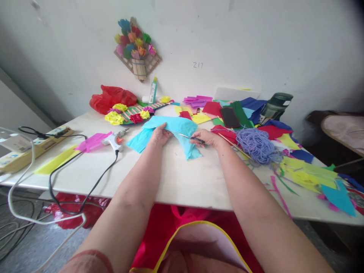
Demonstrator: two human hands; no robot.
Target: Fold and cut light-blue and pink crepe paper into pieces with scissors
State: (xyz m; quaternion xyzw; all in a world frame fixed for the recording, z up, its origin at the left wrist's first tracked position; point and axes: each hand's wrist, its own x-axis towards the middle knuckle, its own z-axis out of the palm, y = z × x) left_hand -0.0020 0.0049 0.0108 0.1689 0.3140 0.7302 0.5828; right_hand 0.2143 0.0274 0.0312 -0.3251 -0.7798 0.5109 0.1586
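A sheet of light-blue crepe paper (pixel 170 122) lies in the middle of the table, with one flap hanging toward me. My left hand (pixel 161 135) grips it near its left part, thumb on top. In my right hand (pixel 205 138) is a pair of scissors (pixel 183 135) with dark handles. Their blades point left across the paper toward my left hand. A second piece of blue paper (pixel 141 138) shows beneath, to the left of my left hand. Part of the scissor handles is hidden by my right fingers.
At left are a white glue gun (pixel 114 141) with a black cord, and a power strip (pixel 36 148). A paper-flower craft piece (pixel 136 114) lies behind. To the right are purple yarn (pixel 256 145), a phone (pixel 230 117), a dark green bottle (pixel 275 108) and coloured paper scraps (pixel 305 172).
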